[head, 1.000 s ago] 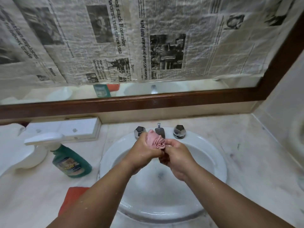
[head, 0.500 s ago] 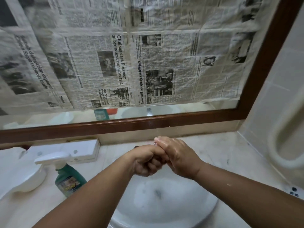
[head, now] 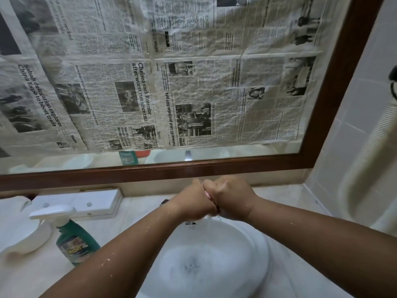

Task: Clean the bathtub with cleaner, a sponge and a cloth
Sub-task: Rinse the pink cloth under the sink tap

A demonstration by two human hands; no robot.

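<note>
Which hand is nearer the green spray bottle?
The left hand, gripping the pink cloth against the right hand; the spray bottle stands left of the basin.

Newspaper (head: 214, 82) is pasted over the mirror (head: 236, 167), with headlines printed sideways.
- Mirror centre: "Chelsea sack Rosenior after worst run since 1912".
- Just right of centre: "Usahawan IKS Sabah jana jualan RM9 juta".
- Mirror left: "Sabah delegation explores China Expo to boost trade"; "Home" is printed lower down.
- Below the mirror's left: the spray bottle (head: 75, 244) label is too blurred to be read.
</note>
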